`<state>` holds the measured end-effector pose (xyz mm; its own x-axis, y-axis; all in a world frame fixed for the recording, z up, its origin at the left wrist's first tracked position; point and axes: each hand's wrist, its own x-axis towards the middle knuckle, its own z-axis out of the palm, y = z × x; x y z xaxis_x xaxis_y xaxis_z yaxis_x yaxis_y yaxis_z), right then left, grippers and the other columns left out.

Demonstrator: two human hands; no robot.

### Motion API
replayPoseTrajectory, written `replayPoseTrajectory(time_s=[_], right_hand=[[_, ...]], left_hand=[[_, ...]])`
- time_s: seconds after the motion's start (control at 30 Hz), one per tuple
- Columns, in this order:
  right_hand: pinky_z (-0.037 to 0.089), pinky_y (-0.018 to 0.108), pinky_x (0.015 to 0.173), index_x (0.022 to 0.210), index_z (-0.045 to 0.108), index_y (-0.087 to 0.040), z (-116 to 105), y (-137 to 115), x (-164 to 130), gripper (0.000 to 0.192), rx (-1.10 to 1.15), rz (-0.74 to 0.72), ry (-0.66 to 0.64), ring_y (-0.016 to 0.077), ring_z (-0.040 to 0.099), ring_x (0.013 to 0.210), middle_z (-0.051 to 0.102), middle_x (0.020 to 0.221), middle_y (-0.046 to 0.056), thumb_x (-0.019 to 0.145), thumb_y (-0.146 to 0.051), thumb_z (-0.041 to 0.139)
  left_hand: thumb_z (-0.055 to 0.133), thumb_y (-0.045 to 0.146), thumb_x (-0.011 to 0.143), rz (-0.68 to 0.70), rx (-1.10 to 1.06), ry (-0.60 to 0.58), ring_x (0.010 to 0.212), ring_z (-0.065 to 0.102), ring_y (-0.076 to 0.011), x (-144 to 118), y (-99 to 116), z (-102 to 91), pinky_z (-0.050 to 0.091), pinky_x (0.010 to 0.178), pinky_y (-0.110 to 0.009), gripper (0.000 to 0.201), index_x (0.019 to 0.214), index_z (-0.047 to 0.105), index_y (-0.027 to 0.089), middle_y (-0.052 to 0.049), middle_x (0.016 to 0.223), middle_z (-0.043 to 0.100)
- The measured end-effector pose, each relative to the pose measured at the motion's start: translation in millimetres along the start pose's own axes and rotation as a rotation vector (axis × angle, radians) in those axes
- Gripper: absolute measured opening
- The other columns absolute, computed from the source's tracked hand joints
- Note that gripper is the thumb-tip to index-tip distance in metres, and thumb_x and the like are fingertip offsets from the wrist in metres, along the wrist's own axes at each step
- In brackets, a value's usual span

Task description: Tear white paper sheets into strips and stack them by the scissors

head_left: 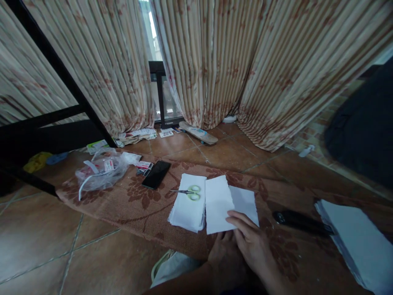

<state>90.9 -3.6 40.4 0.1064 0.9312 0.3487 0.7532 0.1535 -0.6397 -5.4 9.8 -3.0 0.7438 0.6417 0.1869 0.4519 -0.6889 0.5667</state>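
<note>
My right hand (253, 241) grips the right edge of a white sheet of paper (218, 200) between thumb and fingers. Another white sheet (245, 200) lies partly beneath it, to the right. My left hand (225, 250) is in shadow at the paper's lower edge, its fingers bent and close together; their tips are hidden, and what they hold, if anything, does not show. Just left is a stack of white paper (186, 213) with uneven edges. Green-handled scissors (192, 192) rest on that stack, slightly apart at the blades.
A black phone (156, 175), small packets (143, 166) and a clear plastic bag (104, 172) lie left on the brown patterned mat (144, 209). Right are a black stapler-like object (299, 221) and a thicker paper stack (359, 241). A skateboard (199, 133) stands by the curtains (208, 61).
</note>
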Motion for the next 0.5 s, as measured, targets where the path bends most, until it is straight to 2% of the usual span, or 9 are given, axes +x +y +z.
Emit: replayPoseTrajectory(time_s=[0.1, 0.2, 0.3, 0.5], right_hand=[[0.051, 0.035, 0.094, 0.099, 0.067, -0.025, -10.9, 23.3, -22.2, 0.031, -0.037, 0.13, 0.036, 0.0181, 0.062, 0.108, 0.064, 0.119, 0.004, 0.086, -0.016, 0.04], [0.052, 0.036, 0.093, 0.097, 0.068, -0.024, -13.0, 42.7, -37.7, 0.032, -0.066, 0.198, 0.045, 0.0187, 0.062, 0.108, 0.065, 0.118, 0.004, 0.084, -0.015, 0.04], [0.051, 0.037, 0.095, 0.097, 0.069, -0.023, -9.4, 54.8, -48.2, 0.035, -0.101, 0.215, 0.073, 0.019, 0.061, 0.11, 0.066, 0.118, 0.004, 0.08, -0.012, 0.04], [0.051, 0.038, 0.095, 0.095, 0.071, -0.024, -2.4, 61.4, -61.1, 0.04, -0.141, 0.166, 0.121, 0.0199, 0.062, 0.107, 0.068, 0.113, 0.004, 0.075, -0.006, 0.042]], left_hand=[[0.055, 0.033, 0.085, 0.04, 0.07, -0.09, 0.122, 0.046, -0.0342, -14.0, -3.2, -7.2, 0.032, 0.106, -0.056, 0.05, 0.132, 0.049, 0.017, -0.015, 0.132, 0.053], [0.053, 0.034, 0.088, 0.029, 0.076, -0.111, 0.115, 0.052, -0.0292, -14.1, -4.5, -9.9, 0.027, 0.108, -0.057, 0.039, 0.124, 0.055, 0.019, -0.011, 0.123, 0.059], [0.053, 0.036, 0.089, 0.02, 0.073, -0.107, 0.115, 0.052, -0.0271, -11.7, -6.1, -9.2, 0.021, 0.11, -0.059, 0.031, 0.116, 0.058, 0.023, -0.006, 0.119, 0.062], [0.051, 0.036, 0.09, 0.051, 0.107, -0.055, 0.122, 0.046, -0.0274, -12.9, -9.9, -4.7, 0.024, 0.11, -0.057, 0.03, 0.117, 0.057, 0.025, -0.004, 0.123, 0.059]])
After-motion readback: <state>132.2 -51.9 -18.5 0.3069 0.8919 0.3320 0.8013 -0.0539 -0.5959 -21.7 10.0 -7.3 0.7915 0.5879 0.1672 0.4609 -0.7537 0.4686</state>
